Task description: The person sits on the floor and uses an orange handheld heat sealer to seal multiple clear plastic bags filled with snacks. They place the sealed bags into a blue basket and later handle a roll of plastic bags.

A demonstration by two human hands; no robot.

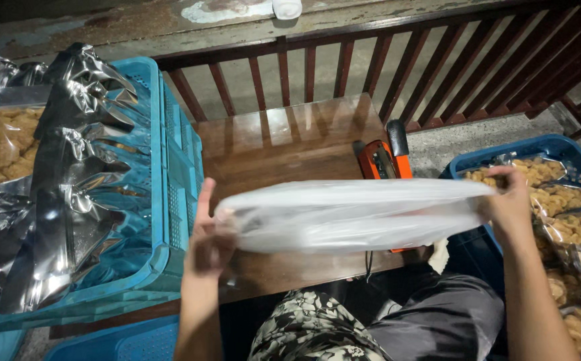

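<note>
Both hands, left hand [209, 235] and right hand [506, 200], pinch the ends of a clear plastic bag [350, 215] taut over the wooden surface [283, 144]; thin film could slip or tear

We observed one translucent white plastic bag [354, 214], empty and slightly crumpled, stretched horizontally above the wooden table. Its ends pointed toward 9 and 3 o'clock, each end pinched, and its middle sagged slightly.

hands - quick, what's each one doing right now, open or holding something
Left hand: closed on the left end of the clear plastic bag.
Right hand: closed on the bag's right end.
</note>
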